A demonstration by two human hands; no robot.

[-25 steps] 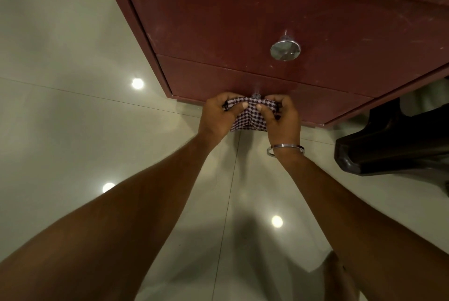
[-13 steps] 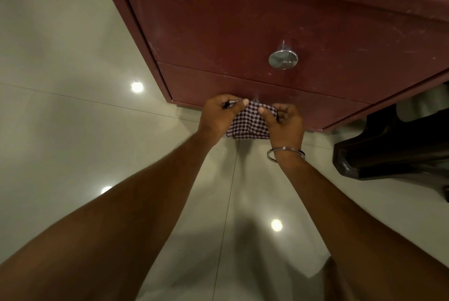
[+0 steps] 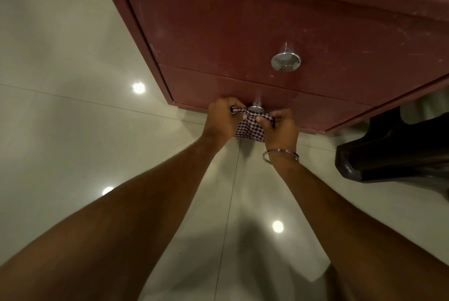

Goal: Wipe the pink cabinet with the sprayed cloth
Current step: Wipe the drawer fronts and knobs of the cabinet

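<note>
The pink cabinet (image 3: 218, 21) fills the upper half of the head view, with two drawer fronts. A round metal knob (image 3: 285, 60) sits on the upper drawer. A second knob (image 3: 256, 107) on the lower drawer shows just above the checked cloth (image 3: 250, 128). My left hand (image 3: 222, 118) pinches the cloth's left end and my right hand (image 3: 281, 128), with a metal bangle on its wrist, grips the right end. The cloth is stretched between them right under the lower knob, close to the lower drawer front.
Glossy pale floor tiles (image 3: 73, 130) with bright light reflections spread left and below. A dark chair leg or base (image 3: 388, 152) stands right of the cabinet, close to my right wrist.
Both hands with the cloth have shifted slightly down, so the lower knob now shows above the cloth. My view has moved a little closer to the cabinet.
</note>
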